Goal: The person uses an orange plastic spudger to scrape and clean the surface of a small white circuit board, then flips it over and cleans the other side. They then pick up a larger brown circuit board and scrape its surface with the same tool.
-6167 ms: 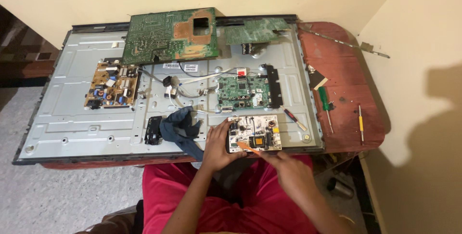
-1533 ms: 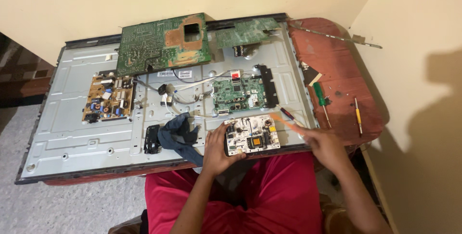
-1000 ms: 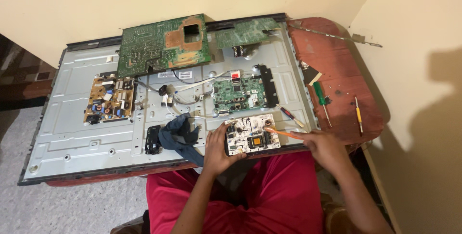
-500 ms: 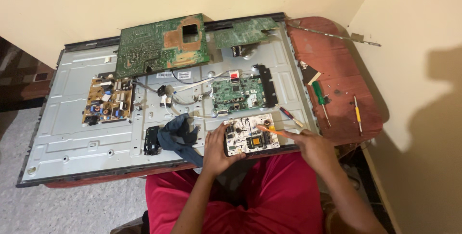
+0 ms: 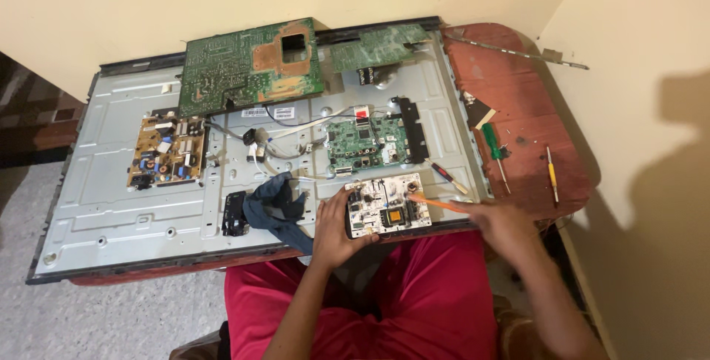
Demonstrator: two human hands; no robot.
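A small white circuit board [image 5: 387,206] is gripped at its left edge by the left hand [image 5: 334,228], thumb on top and the other fingers hidden beneath it. The board rests at the near edge of the grey metal back panel of a flat screen [image 5: 111,212], straight ahead of the person's red-clad lap [image 5: 414,293]. An orange-handled tool [image 5: 440,203] is clasped in the right hand [image 5: 503,223], which is closed around its rear end; the tip is laid on the right part of the board. The hand is blurred, so the individual fingers cannot be made out, and the tool's tip is too small to identify.

Just left of the left hand a dark blue cloth [image 5: 279,210] is bunched, partly covering a small black part [image 5: 235,214]. Beyond the held board a green board [image 5: 366,143] is fixed to the panel. Farther left a brown board with coils [image 5: 166,160] is seen, and a large green board [image 5: 251,65] is leaned at the far edge. To the right of the right hand, a green-handled screwdriver [image 5: 493,147] and a thin yellow tool [image 5: 551,171] are laid on the red-brown table [image 5: 532,116]. The right forearm is cut off by the lower edge of the view.
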